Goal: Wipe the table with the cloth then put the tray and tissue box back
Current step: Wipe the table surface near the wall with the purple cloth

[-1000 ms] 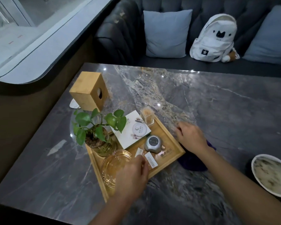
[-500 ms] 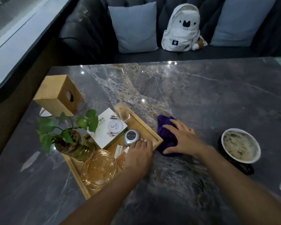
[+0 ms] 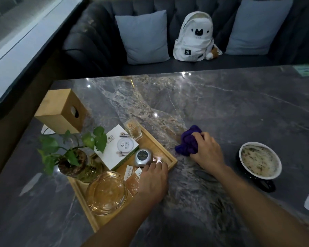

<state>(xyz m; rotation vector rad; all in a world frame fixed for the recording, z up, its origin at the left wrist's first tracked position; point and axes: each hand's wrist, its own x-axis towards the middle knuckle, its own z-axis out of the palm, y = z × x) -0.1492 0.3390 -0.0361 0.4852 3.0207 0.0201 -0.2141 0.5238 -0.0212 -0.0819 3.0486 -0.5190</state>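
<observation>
The wooden tray serves as the landmark here. At its near end sits a glass ashtray, and just right of that the left hand lies palm-down over the tray's right rim, fingers spread flat and gripping nothing, their tips beside a small round grey gadget. Paper packets lie partly under that hand. Further along the tray stand a potted plant in a glass vase, a white booklet and, at the far corner, a clear toothpick holder.

Right of the tray, apart from its rim, the right hand is curled around a bunched purple cloth, pressing it onto the table. Well right of that stands a bowl of food — close to the forearm's path.

Beyond the tray's far-left side the bamboo tissue box stands tilted, its round opening facing right.

The table is dark grey marble with pale veins and glints of light. Behind it runs a dark sofa with two grey cushions and a white backpack.

The tray's long axis runs diagonally — near-left to far-right.
</observation>
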